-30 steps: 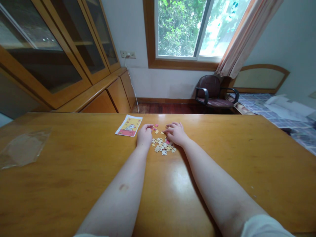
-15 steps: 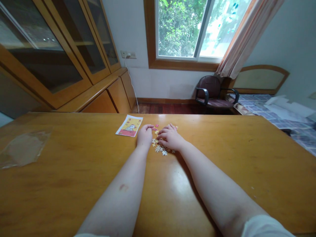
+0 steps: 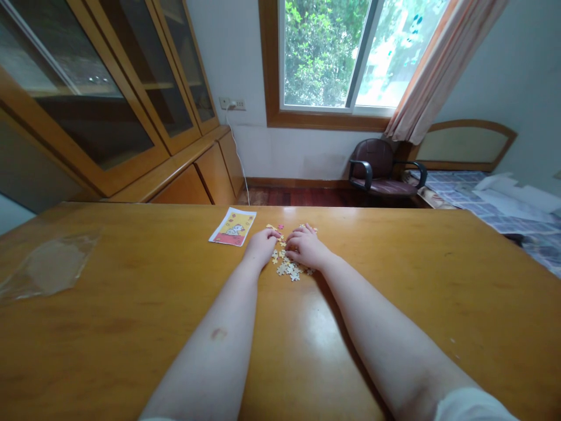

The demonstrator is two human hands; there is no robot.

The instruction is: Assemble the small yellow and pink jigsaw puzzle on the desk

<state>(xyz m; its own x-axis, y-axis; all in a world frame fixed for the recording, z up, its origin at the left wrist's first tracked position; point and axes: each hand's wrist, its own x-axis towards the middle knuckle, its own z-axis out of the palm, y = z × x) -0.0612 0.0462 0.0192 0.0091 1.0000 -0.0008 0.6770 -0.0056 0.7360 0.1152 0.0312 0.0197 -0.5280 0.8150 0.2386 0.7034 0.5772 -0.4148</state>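
Note:
A small heap of jigsaw puzzle pieces [image 3: 288, 268], pale with some yellow and pink ones, lies on the wooden table [image 3: 144, 339]. At the heap's left side is my left hand [image 3: 262, 245], its fingers curled in and pressed together; whatever is at the fingertips is too small to make out. My right hand [image 3: 307, 247] rests palm down over the right part of the heap, fingers apart, covering some pieces. Just left of my left hand lies a picture card [image 3: 234, 227] with a white animal figure on yellow and red.
A clear plastic bag [image 3: 55, 263] lies at the table's left. Beyond the far edge are a glass-fronted cabinet [image 3: 184, 169], an armchair [image 3: 379, 166] and a bed [image 3: 473, 193]. A white cord [image 3: 238, 153] hangs from the wall socket.
My left hand has turned slightly, its fingertips drawn a little nearer. Yellow pieces now show beyond it, and a pink piece by its fingertips is out of sight. My right hand stays over the heap.

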